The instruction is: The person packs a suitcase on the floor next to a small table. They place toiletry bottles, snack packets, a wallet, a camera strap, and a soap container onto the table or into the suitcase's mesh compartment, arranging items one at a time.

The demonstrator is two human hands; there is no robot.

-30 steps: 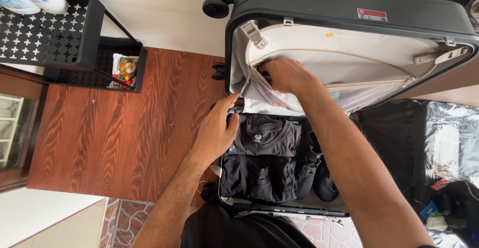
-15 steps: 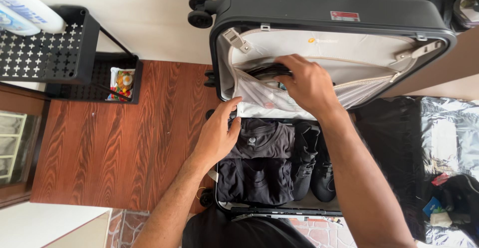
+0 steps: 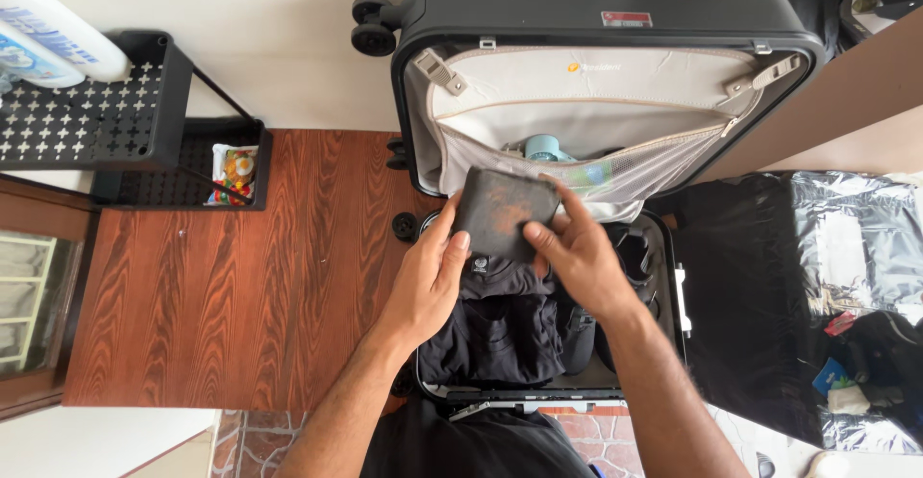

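Since the earlier frame the right hand (image 3: 577, 257) has left the mesh lid pocket (image 3: 615, 175) and now meets the left hand (image 3: 433, 281) over the open black suitcase (image 3: 596, 16). Both hands grip a worn dark wallet (image 3: 505, 213), held closed just above the folded black clothes (image 3: 500, 329) in the lower half. The suitcase lies partly on a reddish wooden surface (image 3: 240, 295); a black perforated rack (image 3: 87, 113) stands to the left.
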